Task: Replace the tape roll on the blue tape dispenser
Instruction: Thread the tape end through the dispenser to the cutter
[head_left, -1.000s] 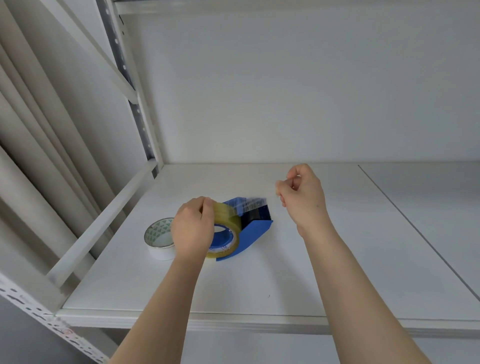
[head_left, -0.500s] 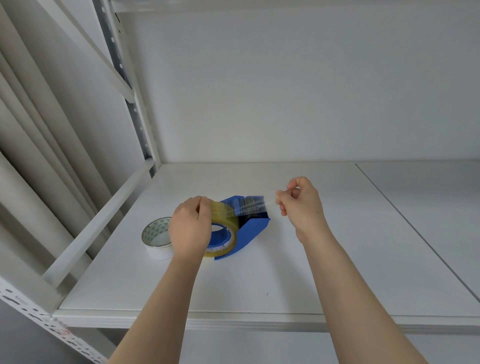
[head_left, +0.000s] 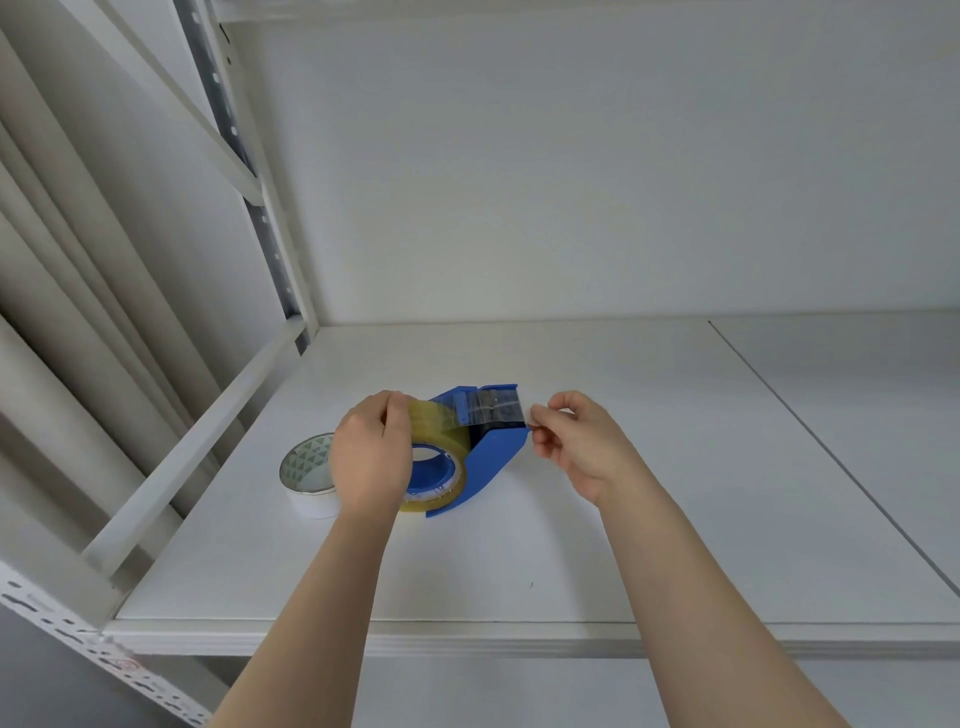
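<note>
r hand (head_left: 576, 447) has come down w/ the tape end, fingers pinched on it, strip now over blue dispenser (head_left: 488, 447) head. l hand (head_left: 371, 457) fingers clamped on clear roll (head_left: 441, 452), seated in dispenser on shelf (head_left: 623, 545); threading prob nearly done. white roll (head_left: 306, 475) lies beside.

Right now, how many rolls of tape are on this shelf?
2. The clear tape roll sits on the blue tape dispenser, steadied by the left hand. The white tape roll lies flat just left of that hand. No others show.
</note>
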